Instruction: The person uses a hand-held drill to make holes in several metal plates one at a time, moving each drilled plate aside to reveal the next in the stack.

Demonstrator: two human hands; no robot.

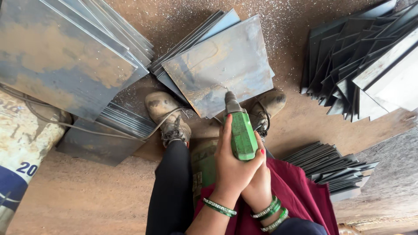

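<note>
Green drill (242, 135), gripped by both hands (238, 167), probably touches plate (220, 65) near its edge.

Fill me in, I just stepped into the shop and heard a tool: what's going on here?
A person stands over a rusty steel plate on a stack by their boots. Both hands grip a green power drill, the left hand wrapped over the right hand, and the bit end touches the plate near its lower edge. Metal shavings speckle the floor. More stacks of plates lie to the left and right.
</note>
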